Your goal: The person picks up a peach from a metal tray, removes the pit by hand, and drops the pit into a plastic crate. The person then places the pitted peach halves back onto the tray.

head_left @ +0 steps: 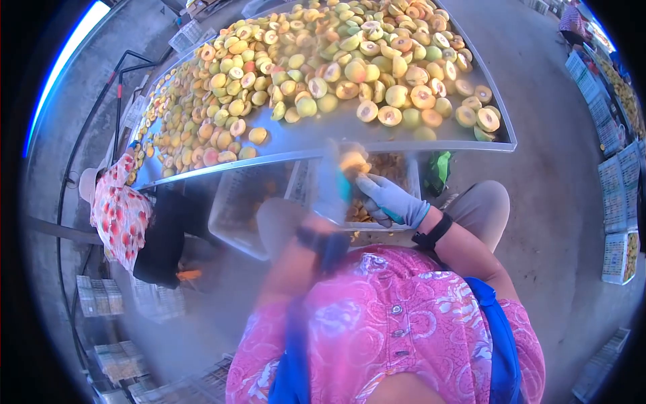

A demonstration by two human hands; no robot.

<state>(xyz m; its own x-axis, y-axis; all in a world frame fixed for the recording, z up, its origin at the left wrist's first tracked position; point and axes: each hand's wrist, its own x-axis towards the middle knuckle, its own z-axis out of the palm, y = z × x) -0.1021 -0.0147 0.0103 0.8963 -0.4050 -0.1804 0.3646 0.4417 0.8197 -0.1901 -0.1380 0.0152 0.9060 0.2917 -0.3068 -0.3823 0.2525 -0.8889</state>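
Above a crate, both gloved hands meet around a yellow-orange peach piece point(353, 162). My right hand point(393, 199), in a pale grey-blue glove, is closed, with its fingertips pressed against the lower edge of the piece. My left hand point(331, 188), gloved with a green patch, is smeared by motion right beside the fruit, so its fingers do not show clearly. Beneath the hands, the white crate point(416, 176) holds orange-brown fruit pieces. Many halved peaches point(306, 106), cut faces and skins showing, lie heaped on the metal table point(323, 135) ahead.
A second white crate point(232, 219) stands left of my knees. Farther left, a person in a red-spotted top point(121, 219) is at the table's left end. Stacked crates point(616, 192) line the right side. A green bag point(439, 172) lies beside the front crate.
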